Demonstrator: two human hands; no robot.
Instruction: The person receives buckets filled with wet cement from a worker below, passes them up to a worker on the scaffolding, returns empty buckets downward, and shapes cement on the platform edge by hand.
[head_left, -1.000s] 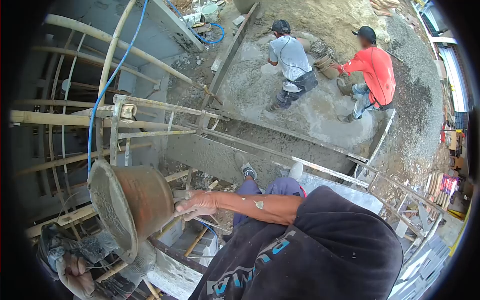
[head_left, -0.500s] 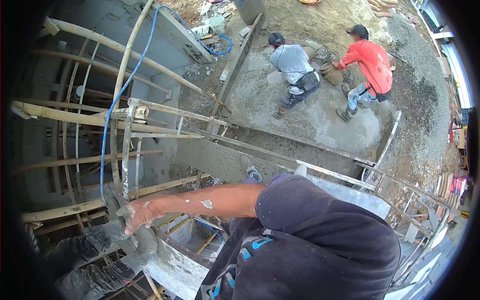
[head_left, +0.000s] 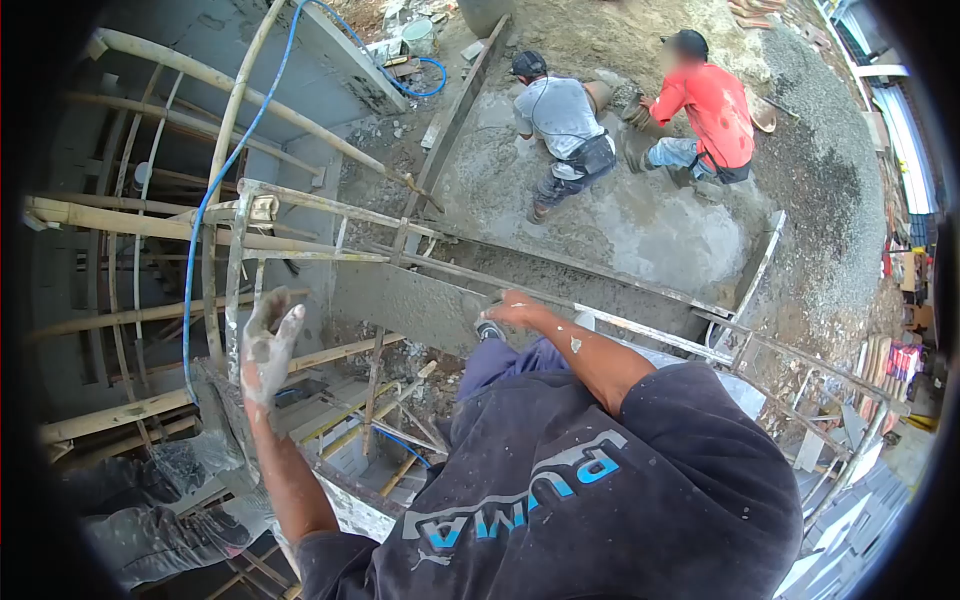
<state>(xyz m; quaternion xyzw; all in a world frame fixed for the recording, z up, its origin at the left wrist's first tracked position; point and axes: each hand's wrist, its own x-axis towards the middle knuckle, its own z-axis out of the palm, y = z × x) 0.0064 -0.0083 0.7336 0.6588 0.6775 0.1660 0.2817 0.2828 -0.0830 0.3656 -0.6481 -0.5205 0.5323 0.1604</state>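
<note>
Now both hands are empty: the rust-coloured pan of wet concrete that the right hand steadied 1 second ago is gone from view, and I cannot tell where it went. The left hand [head_left: 268,345], at about 9 o'clock in the view, is raised with fingers spread and grey with cement, gripping nothing, just in front of the bamboo scaffold poles [head_left: 150,225] and the blue hose [head_left: 200,215]. The right hand [head_left: 515,308], near the centre, has come back from its reach and rests loosely on the metal railing [head_left: 640,325], fingers curled over it rather than clenched. Judging by this, 1 hand-off is finished. Down at 12 o'clock, 2 co-workers [head_left: 560,120] crouch over the wet concrete slab [head_left: 660,230], well apart from the person.
</note>
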